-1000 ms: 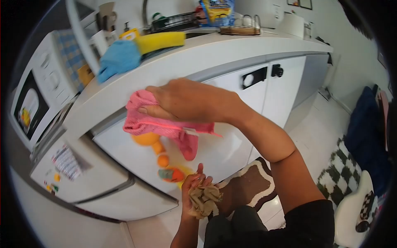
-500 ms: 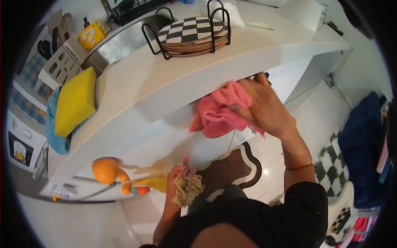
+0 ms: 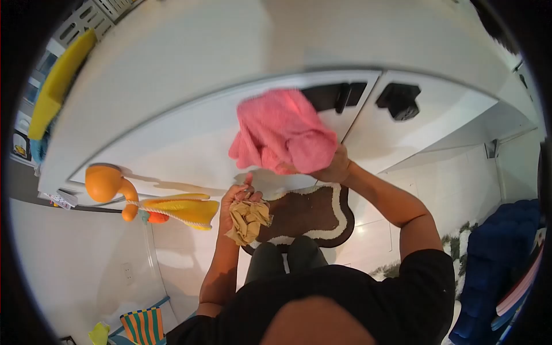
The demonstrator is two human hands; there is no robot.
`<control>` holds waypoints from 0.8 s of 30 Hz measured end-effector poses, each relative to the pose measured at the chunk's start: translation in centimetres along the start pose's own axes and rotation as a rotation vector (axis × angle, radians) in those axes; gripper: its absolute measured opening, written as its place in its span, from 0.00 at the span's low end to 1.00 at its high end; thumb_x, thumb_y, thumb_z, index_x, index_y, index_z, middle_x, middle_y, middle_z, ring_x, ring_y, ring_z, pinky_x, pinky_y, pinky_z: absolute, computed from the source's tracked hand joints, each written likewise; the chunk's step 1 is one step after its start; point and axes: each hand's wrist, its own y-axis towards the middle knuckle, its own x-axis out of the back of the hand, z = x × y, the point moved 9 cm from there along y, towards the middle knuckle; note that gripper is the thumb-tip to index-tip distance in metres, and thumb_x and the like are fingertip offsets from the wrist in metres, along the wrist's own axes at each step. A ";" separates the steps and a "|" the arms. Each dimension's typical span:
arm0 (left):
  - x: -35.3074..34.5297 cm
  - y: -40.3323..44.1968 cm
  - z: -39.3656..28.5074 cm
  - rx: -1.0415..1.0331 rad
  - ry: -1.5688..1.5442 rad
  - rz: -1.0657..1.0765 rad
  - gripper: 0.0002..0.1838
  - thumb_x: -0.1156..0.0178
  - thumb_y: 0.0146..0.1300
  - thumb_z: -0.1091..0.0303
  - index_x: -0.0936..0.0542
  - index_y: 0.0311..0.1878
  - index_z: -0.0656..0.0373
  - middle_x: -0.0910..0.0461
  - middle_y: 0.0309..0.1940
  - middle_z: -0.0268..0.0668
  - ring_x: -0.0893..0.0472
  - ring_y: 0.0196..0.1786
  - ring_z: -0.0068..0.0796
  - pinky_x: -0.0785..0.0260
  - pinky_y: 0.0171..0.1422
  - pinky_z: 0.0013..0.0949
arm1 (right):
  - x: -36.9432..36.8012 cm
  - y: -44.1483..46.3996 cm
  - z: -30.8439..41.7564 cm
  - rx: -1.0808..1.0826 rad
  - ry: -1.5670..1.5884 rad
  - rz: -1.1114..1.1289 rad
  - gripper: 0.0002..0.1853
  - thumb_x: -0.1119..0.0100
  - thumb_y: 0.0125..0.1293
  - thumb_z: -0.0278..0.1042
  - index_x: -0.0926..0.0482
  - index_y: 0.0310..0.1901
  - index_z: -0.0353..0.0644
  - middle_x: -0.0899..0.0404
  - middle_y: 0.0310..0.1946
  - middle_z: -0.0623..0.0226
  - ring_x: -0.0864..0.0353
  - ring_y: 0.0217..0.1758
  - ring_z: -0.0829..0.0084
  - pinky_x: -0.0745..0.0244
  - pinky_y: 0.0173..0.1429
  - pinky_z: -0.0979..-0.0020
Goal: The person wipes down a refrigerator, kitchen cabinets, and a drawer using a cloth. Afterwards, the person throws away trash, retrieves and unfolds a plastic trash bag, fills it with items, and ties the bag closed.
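Note:
A pink cloth is bunched in my right hand, whose fingers are mostly hidden behind it. The cloth is up against or just in front of the white cabinet front; whether it touches, I cannot tell. Beside its upper right edge are a dark panel and a black fitting on the cabinet doors. Lower and to the left, my left hand is closed around a crumpled piece of brown paper, away from the cabinet.
An orange round-headed holder on the cabinet carries a yellow cloth. Over the counter's left edge lies a yellow sponge cloth. A brown mat is on the floor at my feet. A dark blue cushion stands at right.
My view has tilted down, so the coaster rack on the counter is out of sight. My right hand and the pink cloth have come down and left from the counter edge to the cabinet front.

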 end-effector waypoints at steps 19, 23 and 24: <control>7.8 -9.8 2.8 -0.092 -0.099 0.046 0.13 0.46 0.57 0.74 0.25 0.47 0.57 0.36 0.14 0.23 0.36 0.28 0.24 0.40 0.32 0.28 | 22.9 9.2 10.2 -0.062 0.540 -0.729 0.17 0.32 0.44 0.38 0.18 0.40 0.52 0.25 0.46 0.62 0.29 0.53 0.54 0.37 0.56 0.51; 9.2 -8.2 1.4 -0.050 -0.036 0.143 0.13 0.50 0.61 0.65 0.24 0.47 0.52 0.32 0.20 0.21 0.32 0.30 0.21 0.40 0.42 0.39 | 13.0 9.1 8.5 -0.184 0.378 -0.250 0.17 0.33 0.45 0.40 0.19 0.40 0.50 0.26 0.49 0.60 0.31 0.57 0.51 0.41 0.61 0.49; 9.4 -7.5 0.7 -0.059 -0.039 0.136 0.13 0.50 0.61 0.65 0.24 0.47 0.52 0.32 0.20 0.21 0.32 0.30 0.21 0.40 0.42 0.39 | 10.5 8.4 7.5 -0.167 0.235 -0.230 0.17 0.34 0.46 0.41 0.19 0.40 0.50 0.26 0.49 0.60 0.32 0.57 0.50 0.42 0.62 0.48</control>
